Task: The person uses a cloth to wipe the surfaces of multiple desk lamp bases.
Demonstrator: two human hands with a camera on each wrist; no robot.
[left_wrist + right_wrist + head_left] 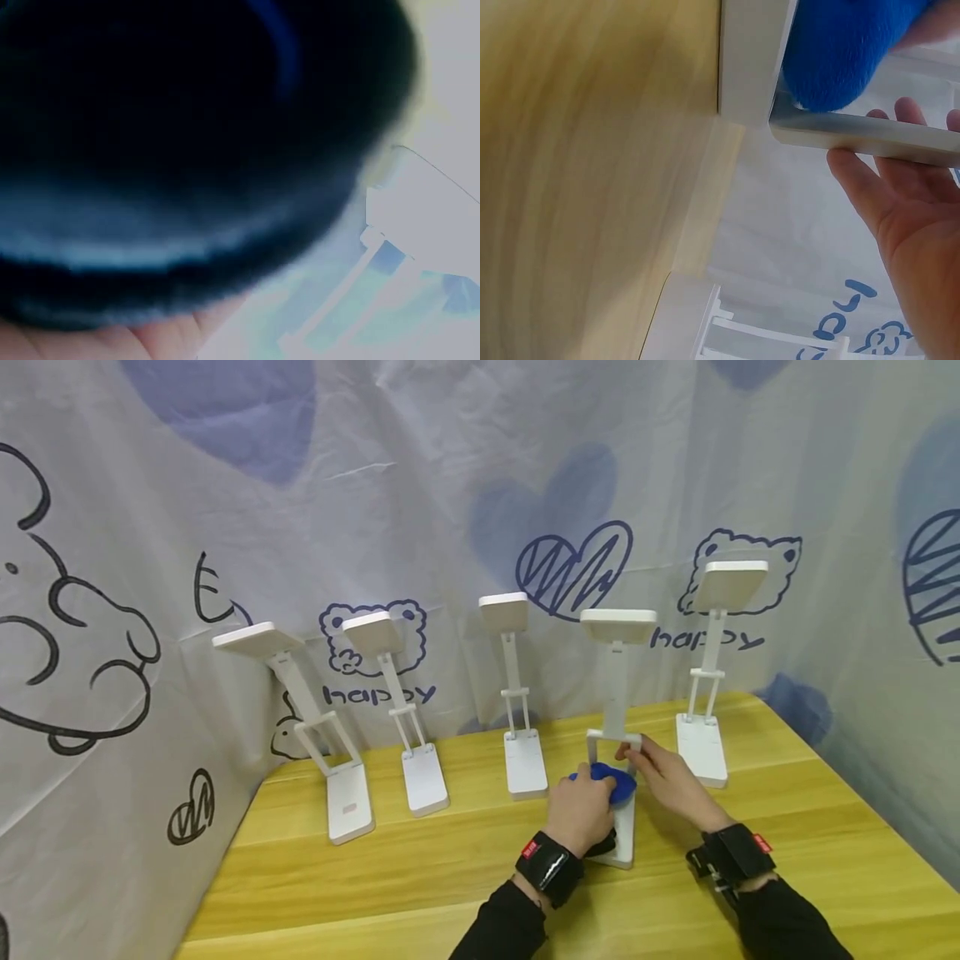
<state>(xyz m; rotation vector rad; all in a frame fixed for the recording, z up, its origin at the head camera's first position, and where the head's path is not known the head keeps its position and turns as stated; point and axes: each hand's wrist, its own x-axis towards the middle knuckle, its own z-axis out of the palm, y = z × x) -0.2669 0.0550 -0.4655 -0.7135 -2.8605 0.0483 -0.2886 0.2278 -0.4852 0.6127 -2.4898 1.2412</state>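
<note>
A white desk lamp stands upright, its flat head raised above both hands. My left hand holds a blue fuzzy cloth against the lower part of the lamp, where the base meets the support legs. My right hand grips one support leg from the right. In the right wrist view its thumb and fingers lie on either side of that white leg, and the blue cloth touches the inner corner beside it. A large dark blurred shape hides most of the left hand's work in the left wrist view.
Two white lamps stand on the left, another lamp behind the middle, and one lamp at the far right. All rest on a yellow wood-grain table. A printed curtain hangs behind them.
</note>
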